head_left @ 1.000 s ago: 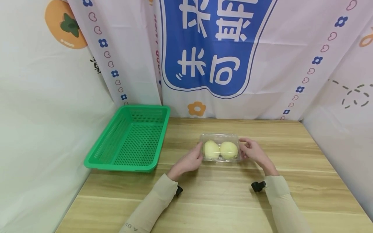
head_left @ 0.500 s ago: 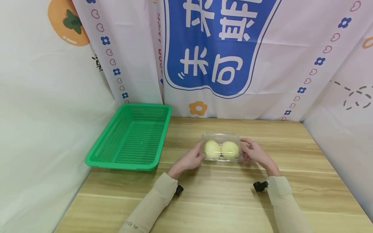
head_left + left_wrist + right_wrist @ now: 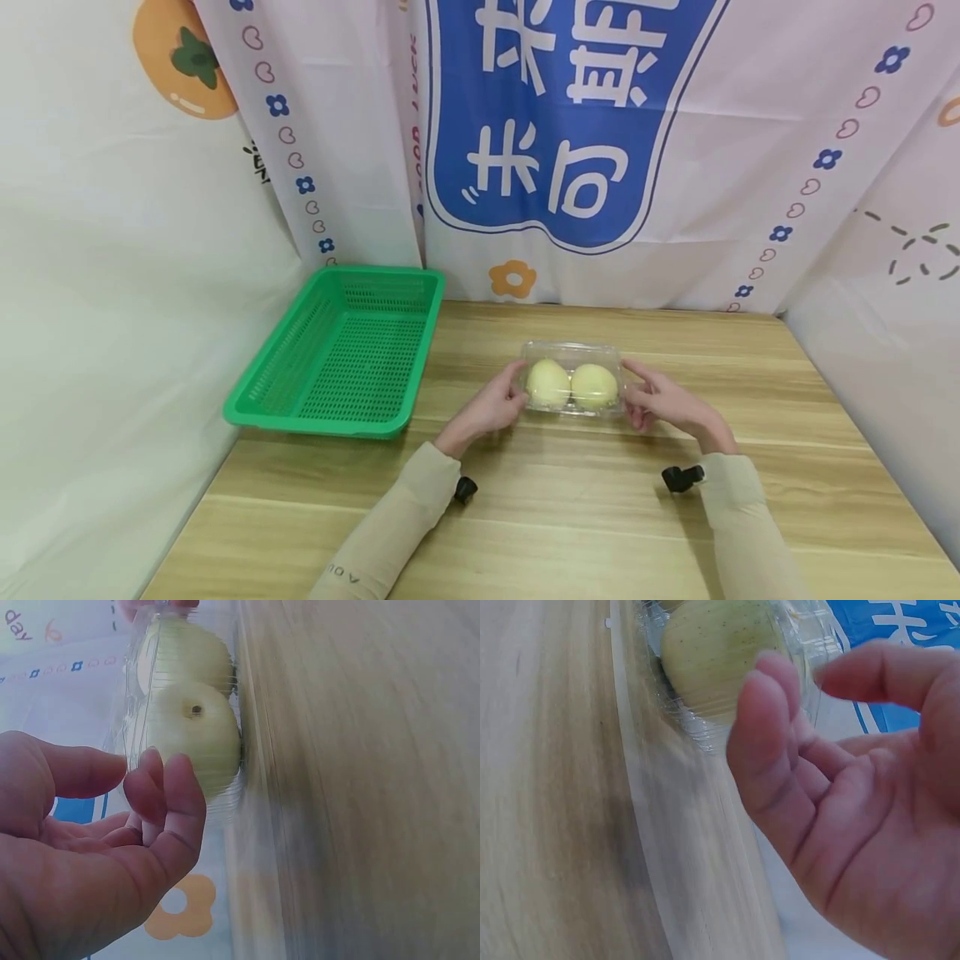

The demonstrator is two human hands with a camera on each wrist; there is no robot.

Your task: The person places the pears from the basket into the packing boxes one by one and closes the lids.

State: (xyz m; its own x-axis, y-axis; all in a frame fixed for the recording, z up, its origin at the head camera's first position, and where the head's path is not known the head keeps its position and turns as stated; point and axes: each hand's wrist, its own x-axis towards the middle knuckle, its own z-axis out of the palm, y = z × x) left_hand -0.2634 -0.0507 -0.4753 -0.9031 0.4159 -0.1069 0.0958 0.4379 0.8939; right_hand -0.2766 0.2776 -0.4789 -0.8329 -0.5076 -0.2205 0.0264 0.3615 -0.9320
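Note:
A clear plastic clamshell box [image 3: 573,350] stands on the wooden table in the head view, its lid down. Inside lie two pale yellow-green fruits that look like pears, one left [image 3: 548,384] and one right [image 3: 595,387]. My left hand [image 3: 491,406] is at the box's left end, thumb and bent fingertips right at the clear wall in the left wrist view. At the opposite end is my right hand [image 3: 666,403], index finger pointing at the upper corner and the others loosely bent. In the right wrist view a gap shows between thumb and fingers, with nothing gripped.
A green plastic basket [image 3: 360,367] with perforated walls sits at the back left of the table [image 3: 570,517]. Behind it hangs a printed cloth [image 3: 480,250], and white cloth walls close off both sides.
My right hand has shifted slightly right, and its fingers have loosened from the box's end. The left hand stays almost in place. The whole head view has drifted a little.

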